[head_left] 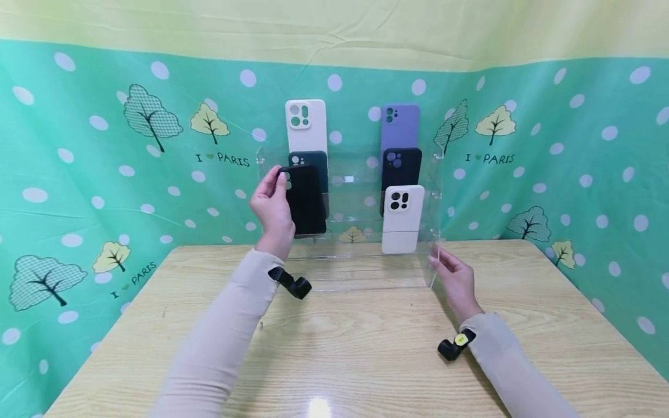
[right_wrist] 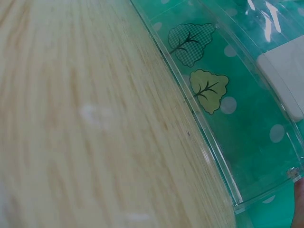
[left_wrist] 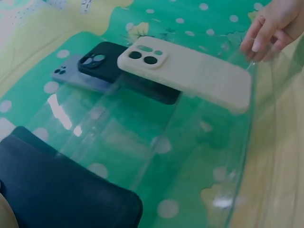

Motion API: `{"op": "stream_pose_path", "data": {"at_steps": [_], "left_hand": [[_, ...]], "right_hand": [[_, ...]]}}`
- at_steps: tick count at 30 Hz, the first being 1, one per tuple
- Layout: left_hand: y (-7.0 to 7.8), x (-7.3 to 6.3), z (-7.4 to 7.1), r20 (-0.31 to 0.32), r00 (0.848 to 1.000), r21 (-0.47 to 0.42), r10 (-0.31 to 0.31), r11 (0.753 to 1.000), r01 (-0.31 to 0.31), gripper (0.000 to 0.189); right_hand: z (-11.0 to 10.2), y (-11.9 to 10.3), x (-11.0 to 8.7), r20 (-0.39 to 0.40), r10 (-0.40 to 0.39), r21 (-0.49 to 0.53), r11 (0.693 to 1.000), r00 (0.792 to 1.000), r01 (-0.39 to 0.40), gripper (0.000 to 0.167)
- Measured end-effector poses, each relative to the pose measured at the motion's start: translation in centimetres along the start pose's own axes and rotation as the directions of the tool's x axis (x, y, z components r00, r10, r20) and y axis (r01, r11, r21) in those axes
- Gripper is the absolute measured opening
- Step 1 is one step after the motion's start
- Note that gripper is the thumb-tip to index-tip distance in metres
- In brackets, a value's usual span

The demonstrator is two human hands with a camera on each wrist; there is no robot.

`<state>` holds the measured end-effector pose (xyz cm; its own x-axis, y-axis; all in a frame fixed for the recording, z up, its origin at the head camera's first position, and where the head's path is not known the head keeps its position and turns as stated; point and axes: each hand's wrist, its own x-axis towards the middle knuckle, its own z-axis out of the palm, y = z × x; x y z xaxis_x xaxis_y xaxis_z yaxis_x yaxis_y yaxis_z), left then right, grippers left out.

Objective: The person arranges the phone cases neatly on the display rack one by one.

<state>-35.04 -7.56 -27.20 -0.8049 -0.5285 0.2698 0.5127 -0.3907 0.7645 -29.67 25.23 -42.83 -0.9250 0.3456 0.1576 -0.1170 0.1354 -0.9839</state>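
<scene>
My left hand [head_left: 274, 212] pinches the upper left corner of a black phone case [head_left: 307, 203] between thumb and fingers. The case stands upright at the front left of a clear acrylic display stand [head_left: 355, 255], covering most of a dark green case [head_left: 316, 157]. Low on the stand's right side, my right hand [head_left: 457, 284] holds the side panel's edge; in the right wrist view only a sliver of a finger [right_wrist: 298, 204] shows. A white case [head_left: 402, 220] leans in the front right column, nearest that hand.
Behind the dark green case stands another white case [head_left: 306, 130]. In the right column a black case [head_left: 401, 165] and a purple case [head_left: 399, 125] rise in steps. The stand sits on a wooden table [head_left: 355, 348], before a green patterned curtain [head_left: 198, 191].
</scene>
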Motion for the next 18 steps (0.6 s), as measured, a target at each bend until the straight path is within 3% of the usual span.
{"op": "stream_pose_path", "data": {"at_steps": [11,18], "left_hand": [[-1.3,-1.4,-0.2,-0.054,0.998,0.065,0.01,0.998,-0.007,0.026],[-1.9,-2.2,-0.5,-0.037,0.999,0.144,0.032,0.989,-0.027,0.029]], "right_hand": [[0.0,0.0,0.0,-0.003,0.001,0.002,1.0,1.0,-0.001,0.048],[-0.1,0.1,0.0,0.006,0.008,0.0,1.0,1.0,-0.008,0.051]]}}
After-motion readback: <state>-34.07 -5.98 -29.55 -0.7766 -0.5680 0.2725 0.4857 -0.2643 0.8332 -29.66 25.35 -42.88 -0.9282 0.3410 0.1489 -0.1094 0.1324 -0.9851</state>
